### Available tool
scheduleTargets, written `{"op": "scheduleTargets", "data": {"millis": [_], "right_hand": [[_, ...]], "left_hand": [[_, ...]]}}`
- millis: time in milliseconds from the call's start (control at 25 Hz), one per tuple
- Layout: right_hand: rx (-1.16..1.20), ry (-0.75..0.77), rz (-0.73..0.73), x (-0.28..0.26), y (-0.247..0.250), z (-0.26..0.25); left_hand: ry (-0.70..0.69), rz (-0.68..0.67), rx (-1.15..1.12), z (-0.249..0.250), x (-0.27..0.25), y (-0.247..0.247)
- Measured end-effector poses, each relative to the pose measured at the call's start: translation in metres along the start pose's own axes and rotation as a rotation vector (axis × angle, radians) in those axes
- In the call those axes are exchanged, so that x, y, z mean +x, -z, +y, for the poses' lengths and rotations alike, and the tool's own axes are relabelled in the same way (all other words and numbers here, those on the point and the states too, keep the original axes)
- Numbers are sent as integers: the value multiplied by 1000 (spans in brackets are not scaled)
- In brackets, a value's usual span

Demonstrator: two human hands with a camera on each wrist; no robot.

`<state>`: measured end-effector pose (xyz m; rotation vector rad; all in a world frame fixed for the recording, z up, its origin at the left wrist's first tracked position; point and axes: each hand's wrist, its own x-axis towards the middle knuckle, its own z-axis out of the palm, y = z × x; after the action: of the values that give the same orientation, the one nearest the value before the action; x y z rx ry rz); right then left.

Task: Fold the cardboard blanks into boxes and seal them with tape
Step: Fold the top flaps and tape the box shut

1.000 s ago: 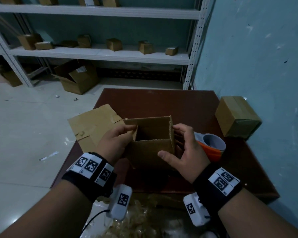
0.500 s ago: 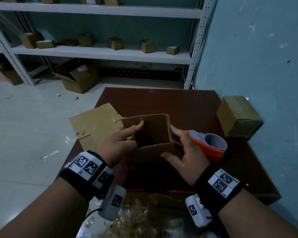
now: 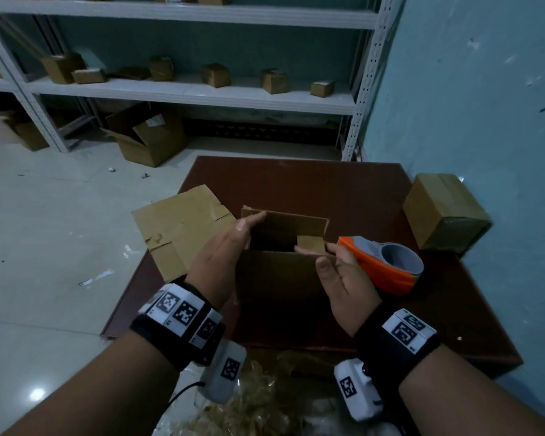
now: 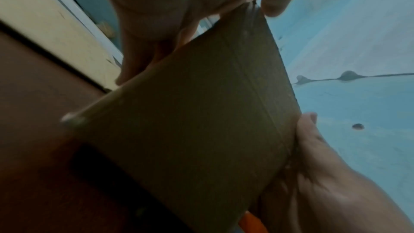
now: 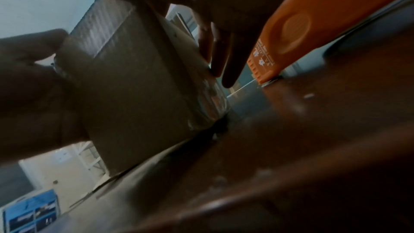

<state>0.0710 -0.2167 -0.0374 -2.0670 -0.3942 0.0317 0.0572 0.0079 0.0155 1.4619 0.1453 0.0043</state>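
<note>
– Brown table [image 3: 296, 184] is carrying the open box [image 3: 277, 278]. Which step?
– Closing top flaps, probably. Left hand [image 3: 221, 262] is gripping its left wall, thumb over the rim; right hand [image 3: 343, 278] is pinching the right flap [image 3: 310, 243] inward.
– Next?
– Reaching for the dispenser [image 3: 387, 265] just right of the box. Blank [image 3: 180, 225] is crowding its left; bare table is lying beyond.

We see a dark brown table [image 3: 296, 184] w/ a glossy top. Beyond its far edge stands a white metal shelf rack [image 3: 186, 92], w/ small brown cartons [image 3: 215, 75] spaced along its middle shelf. Left of the table is pale tiled floor [image 3: 44, 231]. A big open carton [image 3: 158, 143] sits on it by the rack's foot, flaps up. Right of the table: a blue-green wall [image 3: 469, 105]. Below the table's near edge we make out crumpled clear plastic [image 3: 258, 401].
</note>
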Motion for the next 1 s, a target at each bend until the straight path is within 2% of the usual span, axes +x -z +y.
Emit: {"op": "scheduleTargets", "data": {"millis": [120,200,240,320,400,480,560,640,720,800,880,920,1000], "right_hand": [[9,-26,63,2,3,-2],[28,-66,96,3,3,-3],[63,-84,117,4,3,-2],[145,-109,161,6,2,-3],[178,-125,155,9,2,-3],[175,-140,118,10,3,-6],[131,-140,120,10,5,-8],[-31,-91,91,7,12,-13],[-311,20,51,8,26,-18],[-607,27,124,12,45,-23],[-844,-113,200,17,68,-22],[-949,-210,168,18,75,-18],[-1090,-393,-2,17,81,-12]], "left_hand": [[-96,83,150,-16,-7,3],[-206,-2,492,-25,-7,7],[-214,-34,612,-25,-6,7],[-128,14,611,-22,-3,6],[-88,114,498,-21,1,8],[-118,94,426,-27,3,11],[-144,71,485,-30,4,10],[-153,117,527,-29,5,7],[-181,169,563,-29,6,5],[-153,174,563,-31,10,5],[-98,170,533,-29,12,6],[-89,170,519,-29,12,6],[-95,173,533,-29,15,6]]}}
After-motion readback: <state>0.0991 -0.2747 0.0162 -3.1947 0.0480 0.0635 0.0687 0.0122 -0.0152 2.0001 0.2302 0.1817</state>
